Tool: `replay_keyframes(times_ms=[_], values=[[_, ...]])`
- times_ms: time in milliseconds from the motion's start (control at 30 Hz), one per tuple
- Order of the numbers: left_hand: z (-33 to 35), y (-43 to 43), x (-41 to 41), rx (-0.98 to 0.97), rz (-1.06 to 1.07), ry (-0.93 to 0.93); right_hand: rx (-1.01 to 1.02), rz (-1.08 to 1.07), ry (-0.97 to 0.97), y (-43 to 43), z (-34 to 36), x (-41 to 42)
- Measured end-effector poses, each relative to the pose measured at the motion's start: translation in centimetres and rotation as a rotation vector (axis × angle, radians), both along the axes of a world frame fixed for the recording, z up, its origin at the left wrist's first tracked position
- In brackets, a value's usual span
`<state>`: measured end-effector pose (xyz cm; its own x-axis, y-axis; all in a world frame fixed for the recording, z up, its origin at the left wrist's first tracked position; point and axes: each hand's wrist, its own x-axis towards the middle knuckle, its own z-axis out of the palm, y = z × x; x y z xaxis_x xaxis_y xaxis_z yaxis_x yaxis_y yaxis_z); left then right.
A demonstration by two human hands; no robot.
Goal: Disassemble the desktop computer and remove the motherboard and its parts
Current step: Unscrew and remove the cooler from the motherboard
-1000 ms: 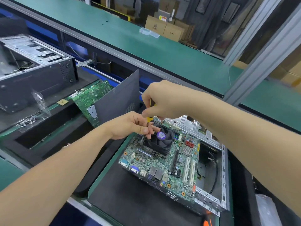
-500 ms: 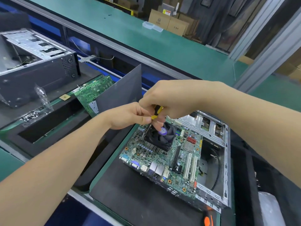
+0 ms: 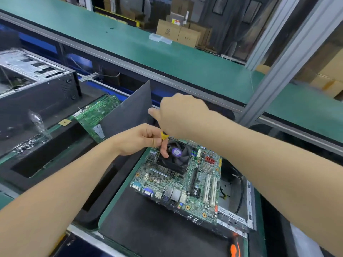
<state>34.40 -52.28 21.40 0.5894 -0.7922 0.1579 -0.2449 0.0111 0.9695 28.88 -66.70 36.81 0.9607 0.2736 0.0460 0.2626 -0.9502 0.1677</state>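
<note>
A green motherboard point(image 3: 178, 186) lies tilted across an open silver computer case point(image 3: 235, 217) on a black mat. A black CPU fan with a purple hub point(image 3: 176, 153) sits on its heatsink at the board's far end. My right hand point(image 3: 181, 115) grips a yellow-handled screwdriver point(image 3: 164, 135) from above, just past the fan's left corner; most of the tool is hidden. My left hand point(image 3: 141, 140) pinches the screwdriver low down, one finger reaching down over the fan's edge.
A loose dark side panel point(image 3: 130, 110) stands upright behind my hands, with a second green board point(image 3: 96, 114) leaning beside it. Another dark case point(image 3: 33, 89) sits at the far left. An orange tool handle point(image 3: 234, 247) lies at the mat's near edge. A green conveyor belt point(image 3: 167, 58) runs behind.
My right hand has risen and turned over the screwdriver, its thumb now pointing left. My left hand stays at the fan's corner. The view has shifted slightly.
</note>
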Motion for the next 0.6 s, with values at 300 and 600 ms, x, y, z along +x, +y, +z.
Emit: replay_keyframes(times_ms=[300, 600], values=[[-0.9, -0.2, -0.2, -0.092, 0.124, 0.025, -0.167, 0.431, 0.122, -1.6, 1.0, 2.3], [-0.8, 0.1, -0.9, -0.069, 0.263, 0.022, -0.218, 0.779, 0.333, -2.2, 2.4, 3.2]])
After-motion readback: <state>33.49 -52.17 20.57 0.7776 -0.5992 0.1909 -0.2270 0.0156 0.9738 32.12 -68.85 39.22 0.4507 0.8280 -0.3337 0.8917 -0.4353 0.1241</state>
